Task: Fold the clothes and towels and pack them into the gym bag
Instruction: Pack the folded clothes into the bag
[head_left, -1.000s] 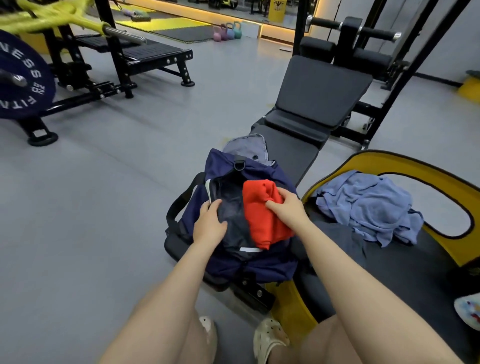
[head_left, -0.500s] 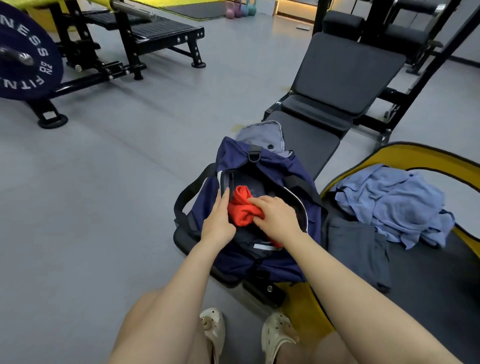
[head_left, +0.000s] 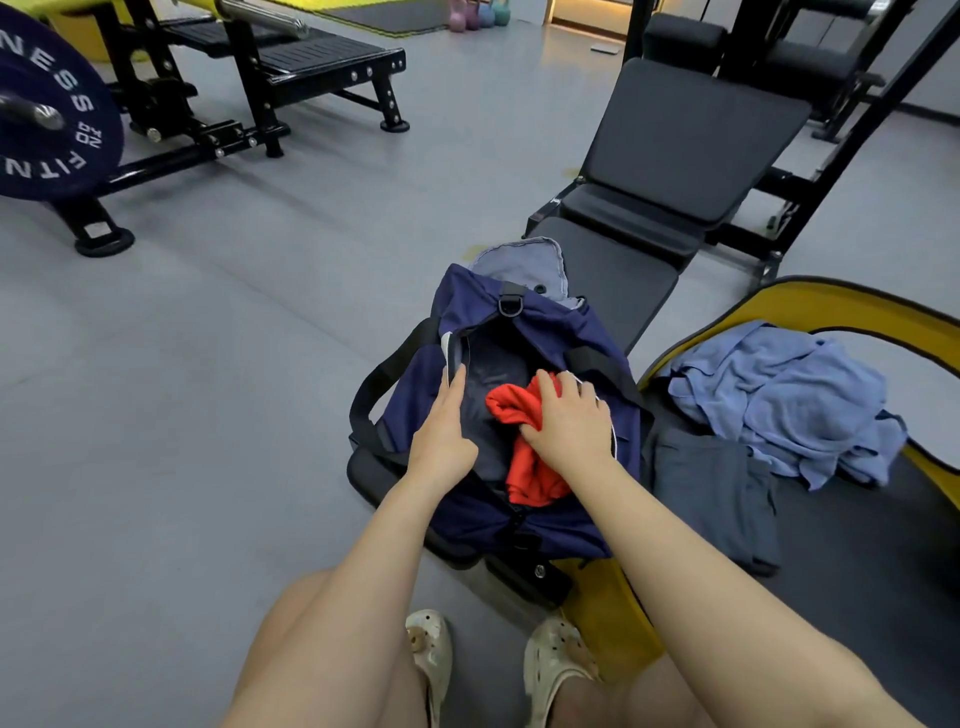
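Observation:
A navy gym bag (head_left: 561, 332) lies unzipped on the end of a black bench. A folded red garment (head_left: 527, 467) sits in its opening, partly inside. My right hand (head_left: 569, 418) presses down on the red garment, fingers curled over its top. My left hand (head_left: 444, 431) rests on the bag's left rim, holding the opening apart. To the right, a crumpled light blue towel (head_left: 779, 395) and a folded dark grey garment (head_left: 717, 493) lie on a black pad with a yellow border.
The black adjustable bench (head_left: 675, 150) stretches away behind the bag. A barbell rack with a dark weight plate (head_left: 47, 119) stands at the far left. The yellow-edged pad (head_left: 857, 306) curves round at the right. Grey floor lies to the left. My feet in pale clogs are below.
My right hand has pushed the red garment from above the bag down into its opening. My left hand has shifted along the bag's left rim. The view has tilted down.

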